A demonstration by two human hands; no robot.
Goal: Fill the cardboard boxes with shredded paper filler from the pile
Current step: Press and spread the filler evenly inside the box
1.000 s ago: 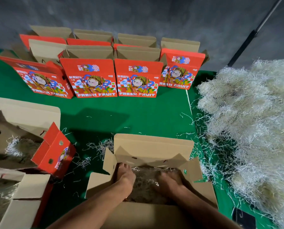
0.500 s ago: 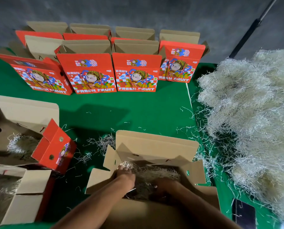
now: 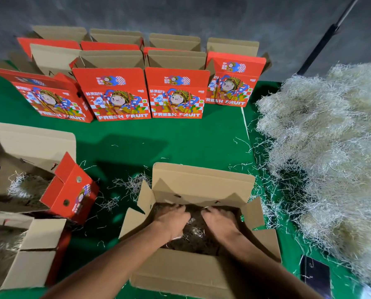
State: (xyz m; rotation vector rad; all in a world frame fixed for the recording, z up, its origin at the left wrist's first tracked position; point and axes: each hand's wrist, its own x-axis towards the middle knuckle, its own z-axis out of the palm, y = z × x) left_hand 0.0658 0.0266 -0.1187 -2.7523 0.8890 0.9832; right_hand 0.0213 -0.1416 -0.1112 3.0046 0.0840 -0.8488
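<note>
An open cardboard box (image 3: 201, 184) lies in front of me with its flaps spread. Inside it, shredded paper filler (image 3: 196, 230) covers the bottom in shadow. My left hand (image 3: 170, 221) and my right hand (image 3: 220, 220) are both inside the box, palms down, fingers spread flat and pressing on the filler. The big pale pile of shredded paper (image 3: 331, 152) rises on the right, about a hand's breadth from the box.
Two open boxes with filler lie at the left (image 3: 29, 169) and lower left (image 3: 35, 255). Several upright red "FRESH FRUIT" boxes (image 3: 122, 96) stand in rows at the back. Loose shreds litter the green mat (image 3: 180, 143). A dark phone (image 3: 314, 275) lies at lower right.
Both hands went from bunching filler near the box's near side to lying flat and pushed toward its far wall. The filler now sits lower in the box.
</note>
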